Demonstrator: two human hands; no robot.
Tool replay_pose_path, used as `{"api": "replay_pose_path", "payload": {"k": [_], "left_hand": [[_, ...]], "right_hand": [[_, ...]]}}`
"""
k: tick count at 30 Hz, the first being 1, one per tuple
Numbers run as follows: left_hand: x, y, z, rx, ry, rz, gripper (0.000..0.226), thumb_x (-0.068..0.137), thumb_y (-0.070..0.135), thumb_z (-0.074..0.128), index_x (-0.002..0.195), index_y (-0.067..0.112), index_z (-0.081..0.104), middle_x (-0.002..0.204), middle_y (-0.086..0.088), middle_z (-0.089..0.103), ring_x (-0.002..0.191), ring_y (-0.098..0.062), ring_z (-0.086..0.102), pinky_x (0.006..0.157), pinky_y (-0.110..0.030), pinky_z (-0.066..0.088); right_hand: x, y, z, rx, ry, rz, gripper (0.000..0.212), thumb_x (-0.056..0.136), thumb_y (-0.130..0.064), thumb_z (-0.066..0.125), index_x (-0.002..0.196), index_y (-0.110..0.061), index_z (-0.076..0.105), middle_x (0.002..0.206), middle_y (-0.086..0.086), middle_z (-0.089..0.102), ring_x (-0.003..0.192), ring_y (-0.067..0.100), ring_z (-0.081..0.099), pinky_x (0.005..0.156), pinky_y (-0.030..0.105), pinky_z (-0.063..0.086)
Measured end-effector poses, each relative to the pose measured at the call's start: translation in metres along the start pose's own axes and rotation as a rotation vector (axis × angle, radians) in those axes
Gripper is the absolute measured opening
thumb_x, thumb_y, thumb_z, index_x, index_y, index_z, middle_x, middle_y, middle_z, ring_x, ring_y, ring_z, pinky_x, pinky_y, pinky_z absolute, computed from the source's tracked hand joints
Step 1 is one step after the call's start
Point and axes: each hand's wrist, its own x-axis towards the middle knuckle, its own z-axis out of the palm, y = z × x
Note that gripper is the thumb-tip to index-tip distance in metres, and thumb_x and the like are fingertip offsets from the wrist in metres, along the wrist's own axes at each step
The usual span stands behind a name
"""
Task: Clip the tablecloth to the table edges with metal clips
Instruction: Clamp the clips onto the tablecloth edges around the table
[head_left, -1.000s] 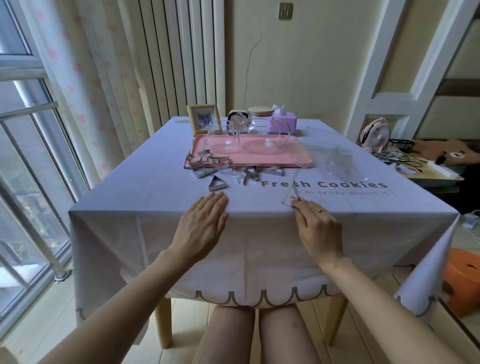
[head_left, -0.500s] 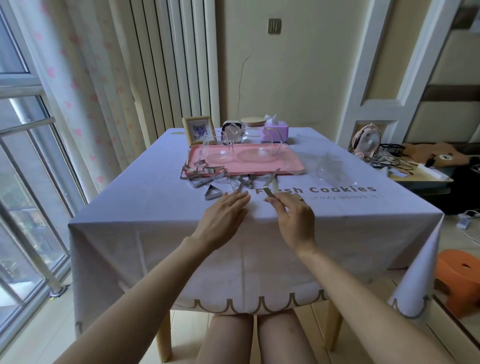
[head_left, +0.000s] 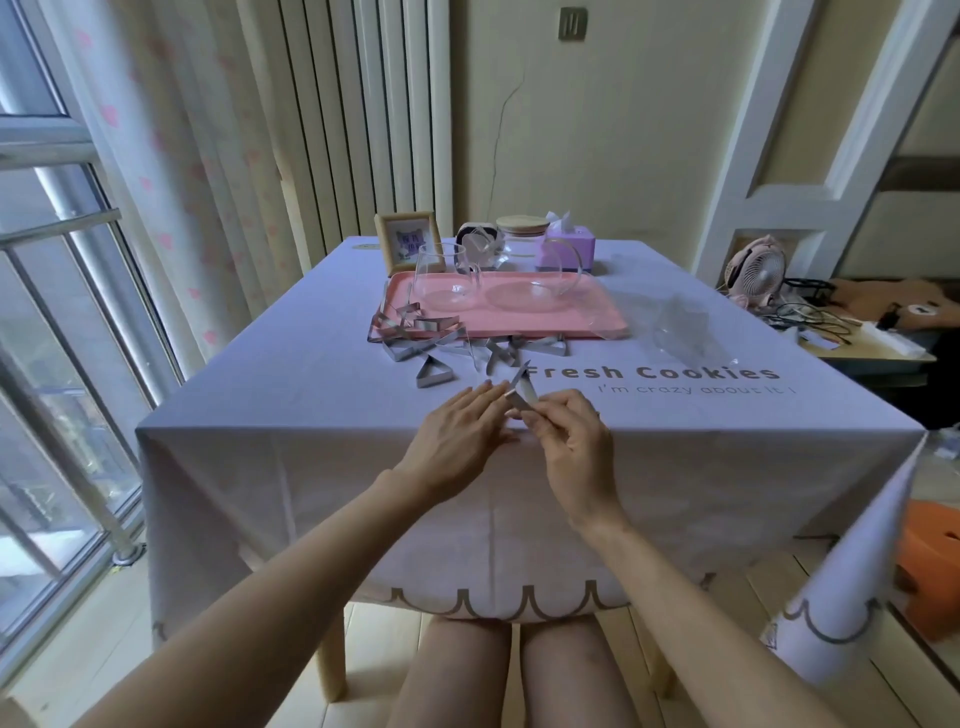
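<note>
the right hand is pinching a metal clip between thumb and fingertips, just above the near top edge of the tablecloth, the clip's lower end hidden behind the fingers. the left hand, at 9 o'clock of it, is lying flat on the cloth, fingers straight. spare clips are lying at 11 o'clock by the pink tray, whose clear glassware is hard to make out
</note>
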Motion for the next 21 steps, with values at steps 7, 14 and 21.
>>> {"api": "replay_pose_path", "payload": {"k": [7,14,21], "left_hand": [[-0.005,-0.008,-0.005,-0.205,0.036,-0.147,0.051,0.086,0.033,0.063,0.131,0.013,0.047,0.133,0.003,0.056,0.123,-0.02,0.052,0.085,-0.033,0.045],[-0.008,-0.006,0.0,-0.123,0.181,-0.006,0.056,0.085,0.028,0.064,0.136,0.024,0.042,0.131,0.002,0.056,0.099,-0.025,0.064,0.062,-0.028,0.047],[-0.01,-0.003,0.002,-0.073,0.23,0.069,0.03,0.086,0.02,0.06,0.116,0.023,0.064,0.121,0.01,0.064,0.118,-0.018,0.057,0.087,-0.028,0.05]], "right_hand": [[-0.024,-0.013,0.005,0.434,0.017,0.352,0.02,0.09,-0.008,0.06,0.082,-0.022,0.071,0.073,-0.001,0.064,0.054,0.007,0.051,0.05,0.019,0.043],[-0.045,-0.008,0.015,0.486,0.022,0.5,0.016,0.091,-0.011,0.059,0.084,-0.015,0.072,0.069,-0.003,0.069,0.055,0.006,0.052,0.051,0.016,0.042],[-0.055,-0.011,0.014,0.569,-0.059,0.595,0.02,0.092,-0.014,0.057,0.081,-0.013,0.073,0.073,0.003,0.071,0.059,0.01,0.058,0.054,0.02,0.044]]}}
